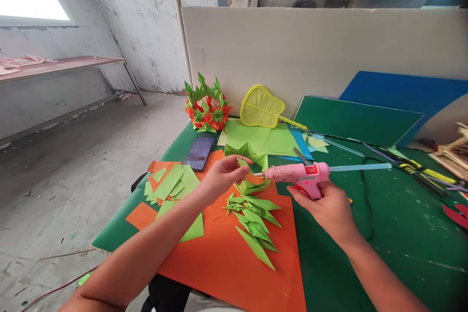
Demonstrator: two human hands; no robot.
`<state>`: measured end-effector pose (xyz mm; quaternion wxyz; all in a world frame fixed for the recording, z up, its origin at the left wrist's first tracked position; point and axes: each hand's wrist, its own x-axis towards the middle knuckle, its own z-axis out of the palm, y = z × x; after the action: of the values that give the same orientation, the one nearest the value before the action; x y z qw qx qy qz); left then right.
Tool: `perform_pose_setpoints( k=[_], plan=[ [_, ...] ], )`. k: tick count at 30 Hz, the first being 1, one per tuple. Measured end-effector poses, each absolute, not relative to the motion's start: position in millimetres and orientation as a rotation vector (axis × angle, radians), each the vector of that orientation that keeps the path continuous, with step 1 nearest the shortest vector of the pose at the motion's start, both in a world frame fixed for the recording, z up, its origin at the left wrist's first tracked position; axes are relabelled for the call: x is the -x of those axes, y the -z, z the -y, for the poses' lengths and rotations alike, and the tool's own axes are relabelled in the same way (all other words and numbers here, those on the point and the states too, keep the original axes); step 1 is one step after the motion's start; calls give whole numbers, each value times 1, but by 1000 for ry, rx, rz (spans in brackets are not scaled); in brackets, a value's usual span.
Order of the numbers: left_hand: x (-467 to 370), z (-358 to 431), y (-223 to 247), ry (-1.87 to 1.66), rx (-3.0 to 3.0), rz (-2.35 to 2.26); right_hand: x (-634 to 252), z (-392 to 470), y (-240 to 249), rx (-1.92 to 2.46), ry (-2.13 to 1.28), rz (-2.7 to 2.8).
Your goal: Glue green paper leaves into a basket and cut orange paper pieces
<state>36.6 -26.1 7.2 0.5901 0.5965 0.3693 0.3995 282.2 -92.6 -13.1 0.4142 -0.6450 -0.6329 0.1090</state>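
Note:
My right hand (331, 207) grips a pink hot glue gun (298, 174) with a clear glue stick (360, 167) poking out of its back. Its metal nozzle points left, close to the fingertips of my left hand (228, 173). Between those pinched fingers is a small folded green paper piece (243, 162). Behind and below the left fingers stands a green folded paper band (261, 160). Several pointed green folded paper pieces (254, 222) lie in a pile on a large orange paper sheet (234, 273) in front of me.
Green paper scraps (175, 183) and a phone (202, 153) lie to the left. An orange and green paper crown (207, 107) and a yellow fan (261, 106) stand at the back. Pliers and tools (413, 165) lie on the right of the green table (409, 243).

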Motion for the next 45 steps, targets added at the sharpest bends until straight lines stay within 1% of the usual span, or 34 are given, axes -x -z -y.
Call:
perform_pose_setpoints(
  k=[3,13,17,30,45],
  plan=[
    [-39,27,-6,-952,-1363,-849,-281,94,14,1622,-194,1627],
    [-41,28,-5,-873,-1380,-933,-282,91,15,1595,-111,1699],
    [-41,29,-8,-867,-1358,-941,-281,90,14,1537,-116,1734],
    [-38,25,-5,-905,-1287,-949,-283,93,14,1569,-106,1775],
    [-35,23,-8,-925,-1255,-956,-286,94,16,1588,-3,1790]
  ],
)
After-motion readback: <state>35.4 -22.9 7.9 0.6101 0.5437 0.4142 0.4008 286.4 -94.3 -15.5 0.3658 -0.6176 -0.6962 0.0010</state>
